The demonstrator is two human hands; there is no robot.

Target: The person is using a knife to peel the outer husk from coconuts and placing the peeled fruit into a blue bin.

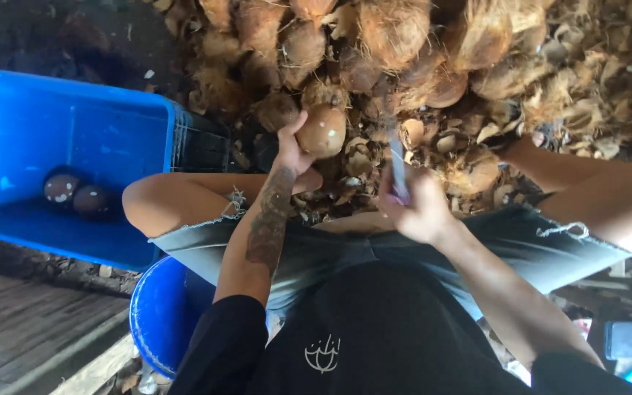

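Blue crate (31, 124) with two coconuts (76, 194); one coconut (322, 130), one knife (398, 167) in hands.

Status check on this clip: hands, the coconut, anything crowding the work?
Left hand grips peeled coconut. Right hand holds knife, blade up beside it. Husk pile close ahead; two coconuts in blue crate to the left.

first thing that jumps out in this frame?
The big heap of husked coconuts across the top, with the left hand holding one peeled brown coconut up in front of it. Just right of that, the right hand grips a knife with the blade pointing up toward the heap. At left, a bright blue crate holds two dark peeled coconuts.
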